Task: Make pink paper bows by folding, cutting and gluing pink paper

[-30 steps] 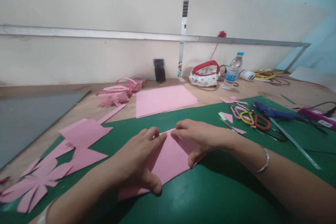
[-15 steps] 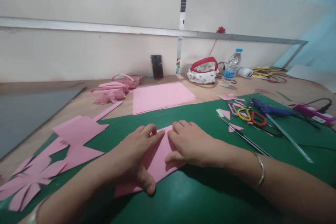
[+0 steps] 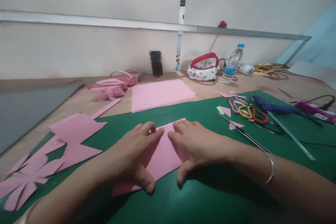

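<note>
A smooth green mat (image 3: 199,203) covered the near part of the brown tabletop (image 3: 204,87). Beyond its far edge lay one stack of flat pink paper sheets (image 3: 162,94); at least two layers showed, the full number hidden. One plain pink paper sheet (image 3: 162,162) lay on the mat beneath both hands; whether it was folded could not be told. The left hand (image 3: 133,150) and right hand (image 3: 199,143) rested on it, spread rather than clenched, gripping nothing.

Judging by the pieces, cutting was done on one pink flower-shaped paper cutout (image 3: 28,175) at the left, beside several overlapping pink paper pieces (image 3: 78,127), too tangled to count. The sheet under the hands seemed early in its working, with no petals showing; the stack seemed untouched.

At the right lay one blue glue gun (image 3: 275,107), one translucent glue stick (image 3: 291,136), one yellow-and-red-handled pair of scissors (image 3: 267,116), one slim black-and-silver pen (image 3: 246,134) and, smallest, one pale-green scrap (image 3: 220,111).
</note>
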`<act>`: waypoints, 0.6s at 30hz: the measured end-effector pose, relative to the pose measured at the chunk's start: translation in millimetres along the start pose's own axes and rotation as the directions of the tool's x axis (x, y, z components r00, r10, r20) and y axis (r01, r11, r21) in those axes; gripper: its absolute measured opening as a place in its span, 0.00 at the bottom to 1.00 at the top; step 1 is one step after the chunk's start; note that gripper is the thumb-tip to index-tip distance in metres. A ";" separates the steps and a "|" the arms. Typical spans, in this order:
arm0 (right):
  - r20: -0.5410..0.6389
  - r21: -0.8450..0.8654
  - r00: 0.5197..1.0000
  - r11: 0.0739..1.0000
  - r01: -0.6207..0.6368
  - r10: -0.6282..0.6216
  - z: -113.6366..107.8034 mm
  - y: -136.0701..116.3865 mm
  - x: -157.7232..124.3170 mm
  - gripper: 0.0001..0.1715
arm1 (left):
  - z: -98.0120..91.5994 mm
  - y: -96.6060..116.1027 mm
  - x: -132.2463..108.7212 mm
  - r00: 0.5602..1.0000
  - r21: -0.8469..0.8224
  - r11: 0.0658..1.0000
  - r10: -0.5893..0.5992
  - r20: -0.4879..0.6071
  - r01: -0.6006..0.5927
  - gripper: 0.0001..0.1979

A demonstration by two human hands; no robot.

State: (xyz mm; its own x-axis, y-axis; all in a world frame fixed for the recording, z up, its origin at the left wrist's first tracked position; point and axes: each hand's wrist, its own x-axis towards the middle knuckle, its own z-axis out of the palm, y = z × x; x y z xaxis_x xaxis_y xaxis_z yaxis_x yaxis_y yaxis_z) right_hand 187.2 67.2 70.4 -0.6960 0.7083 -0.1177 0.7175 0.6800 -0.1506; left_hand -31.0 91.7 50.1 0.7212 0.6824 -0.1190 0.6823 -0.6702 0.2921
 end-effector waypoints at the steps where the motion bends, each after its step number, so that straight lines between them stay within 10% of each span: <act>1: -0.028 0.002 0.999 0.999 -0.037 0.037 1.8 -1.8 1.5 0.41 | 0.5 -0.6 -0.2 1.000 -0.001 1.000 -0.003 0.002 0.003 0.61; 18: 0.181 -0.114 0.970 0.983 -0.142 0.161 -18.7 55.8 -8.9 0.52 | 3.5 -2.8 -1.3 1.000 0.010 1.000 -0.013 0.008 0.013 0.57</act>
State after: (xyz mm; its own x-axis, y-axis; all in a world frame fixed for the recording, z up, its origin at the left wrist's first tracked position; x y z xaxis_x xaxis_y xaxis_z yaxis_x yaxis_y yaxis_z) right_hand 233.9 102.3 81.4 -0.5645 0.7624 -0.3163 0.8074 0.5897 -0.0193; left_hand -33.4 91.7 46.1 0.7133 0.6886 -0.1309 0.6928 -0.6643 0.2808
